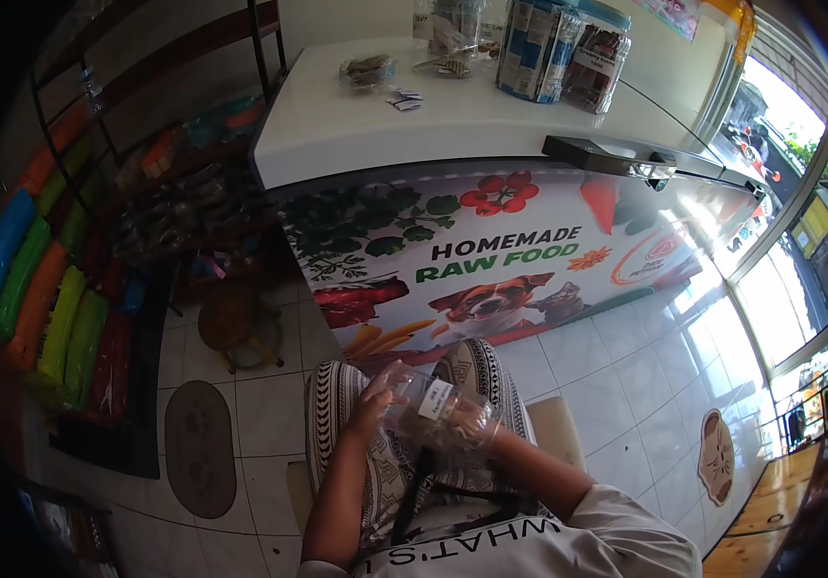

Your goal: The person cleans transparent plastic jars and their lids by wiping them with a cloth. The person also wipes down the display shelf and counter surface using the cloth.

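Observation:
Over my lap lies a clear plastic jar (412, 385) with a white label, tilted on its side. My left hand (372, 397) grips the jar near its left end. My right hand (470, 424) is inside or behind the jar's right end, seen through the clear plastic; its fingers are blurred by the plastic, and whether they hold anything is hidden. The patterned trousers (332, 385) show beneath the jar.
Ahead stands a white freezer (337, 144) with jars (595, 67), a small bag (368, 71) and small packets (404, 99) on top. A wooden stool (236, 323) and colourful packages (43, 289) are at left. Mats (200, 448) lie on the tiled floor.

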A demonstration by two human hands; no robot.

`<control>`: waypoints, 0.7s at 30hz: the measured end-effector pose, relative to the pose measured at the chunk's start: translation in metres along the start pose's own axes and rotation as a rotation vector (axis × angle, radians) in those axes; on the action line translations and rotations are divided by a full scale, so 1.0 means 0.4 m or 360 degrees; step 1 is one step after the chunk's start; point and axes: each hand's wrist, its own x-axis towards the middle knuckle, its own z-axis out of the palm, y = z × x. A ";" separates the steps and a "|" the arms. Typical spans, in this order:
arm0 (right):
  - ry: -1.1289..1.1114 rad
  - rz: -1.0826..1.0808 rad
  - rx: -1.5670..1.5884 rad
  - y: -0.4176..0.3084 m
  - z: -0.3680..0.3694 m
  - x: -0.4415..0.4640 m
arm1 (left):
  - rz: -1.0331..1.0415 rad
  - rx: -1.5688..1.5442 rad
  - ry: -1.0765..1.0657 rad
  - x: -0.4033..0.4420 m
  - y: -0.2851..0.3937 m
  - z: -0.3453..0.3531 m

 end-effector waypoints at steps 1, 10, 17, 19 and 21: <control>-0.0105 -0.0234 -0.0176 0.024 -0.016 0.005 | -0.0004 0.0005 -0.0006 -0.001 0.012 0.004; 0.0241 0.0506 0.0628 -0.055 -0.040 -0.037 | 0.0197 0.0050 -0.0101 0.039 -0.027 0.049; 0.0167 0.0604 0.0748 -0.066 -0.008 0.029 | 0.0328 -0.0023 -0.0178 0.040 -0.002 -0.009; 0.0205 0.0296 0.0833 -0.024 0.008 0.013 | 0.0380 0.0114 -0.0201 0.034 -0.020 -0.048; 0.0255 0.0241 0.1107 -0.005 0.008 -0.018 | 0.0145 -0.0058 0.0021 -0.008 0.027 -0.045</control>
